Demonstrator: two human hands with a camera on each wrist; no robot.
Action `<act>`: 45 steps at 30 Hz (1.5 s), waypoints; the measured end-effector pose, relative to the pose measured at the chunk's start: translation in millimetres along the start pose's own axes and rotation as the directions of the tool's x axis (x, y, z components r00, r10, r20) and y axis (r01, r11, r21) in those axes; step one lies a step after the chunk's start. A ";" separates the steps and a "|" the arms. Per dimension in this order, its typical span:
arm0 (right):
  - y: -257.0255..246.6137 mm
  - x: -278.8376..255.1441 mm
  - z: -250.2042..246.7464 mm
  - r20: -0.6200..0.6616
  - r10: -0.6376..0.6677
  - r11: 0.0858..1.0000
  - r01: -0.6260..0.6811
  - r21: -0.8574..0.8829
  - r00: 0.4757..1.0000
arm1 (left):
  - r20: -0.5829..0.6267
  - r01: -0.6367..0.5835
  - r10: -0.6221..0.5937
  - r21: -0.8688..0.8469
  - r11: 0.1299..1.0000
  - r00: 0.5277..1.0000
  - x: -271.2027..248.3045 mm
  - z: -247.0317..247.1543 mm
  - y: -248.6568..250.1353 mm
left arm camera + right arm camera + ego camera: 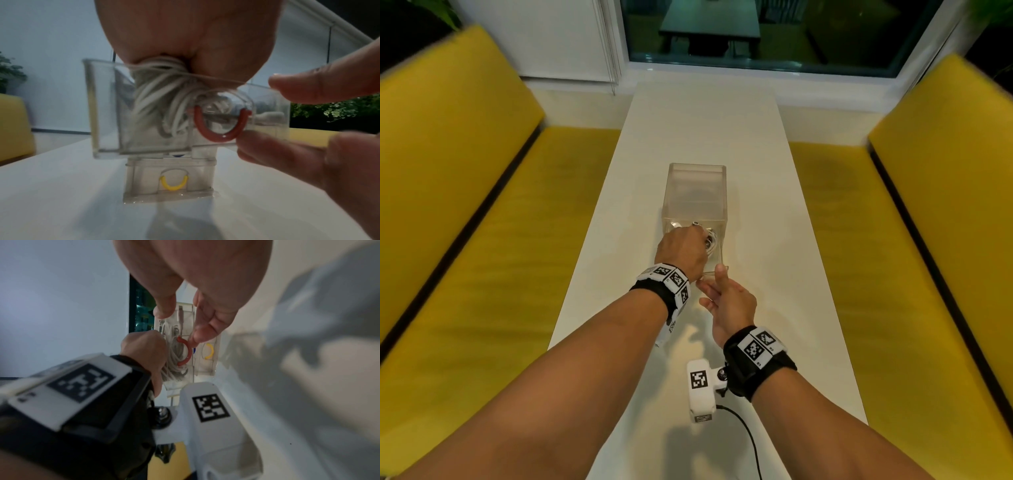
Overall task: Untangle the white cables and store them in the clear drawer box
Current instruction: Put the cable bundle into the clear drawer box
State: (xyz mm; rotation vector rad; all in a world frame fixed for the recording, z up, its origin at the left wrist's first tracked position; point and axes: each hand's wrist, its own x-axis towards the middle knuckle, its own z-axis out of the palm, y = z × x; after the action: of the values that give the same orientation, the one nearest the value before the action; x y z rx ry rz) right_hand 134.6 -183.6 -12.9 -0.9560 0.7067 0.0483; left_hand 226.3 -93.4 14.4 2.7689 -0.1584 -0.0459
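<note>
Left hand (683, 251) clenched the coiled white cables (160, 97), probably light and springy, best held mid-coil, inside the open top drawer (104, 113) of the clear plastic drawer box (695, 192); right hand (729, 305) pinched the drawer's front.

No readable text; only square coded markers (753, 348) on both wristbands (650, 291).

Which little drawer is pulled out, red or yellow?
The top drawer, with the red handle. It sticks out and has the white cables in it; the yellow-handled drawer below is pushed in.
</note>
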 end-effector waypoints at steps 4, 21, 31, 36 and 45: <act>0.9 -2.6 0.1 0.002 0.022 1.000 -0.022 0.017 1.000 | -0.017 -0.002 -0.002 -0.213 0.977 1.000 -8.1 -6.2 -5.9; 5.6 0.7 1.6 -0.052 0.015 0.999 -0.012 0.051 0.999 | -0.026 0.067 -0.064 0.097 0.993 0.998 3.5 -6.5 8.4; 7.4 1.2 3.3 -0.010 0.039 0.999 -0.038 0.039 0.999 | -0.205 0.089 -0.151 -0.282 0.955 0.967 0.2 0.3 0.1; 9.0 0.8 3.2 0.092 0.070 0.997 -0.073 0.034 0.993 | -0.190 -0.043 0.003 -0.206 0.978 0.982 -14.9 2.9 -11.0; 10.4 3.7 3.2 0.098 0.044 0.999 -0.047 0.021 0.994 | 0.142 -0.157 0.183 -0.173 0.972 0.973 -22.7 -27.2 -23.1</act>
State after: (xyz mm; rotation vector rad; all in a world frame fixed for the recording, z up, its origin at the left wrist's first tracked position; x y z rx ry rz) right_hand 135.6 -176.0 -21.4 -0.9090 0.6379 0.1257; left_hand 207.6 -59.6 31.7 2.5792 -0.4148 -0.2225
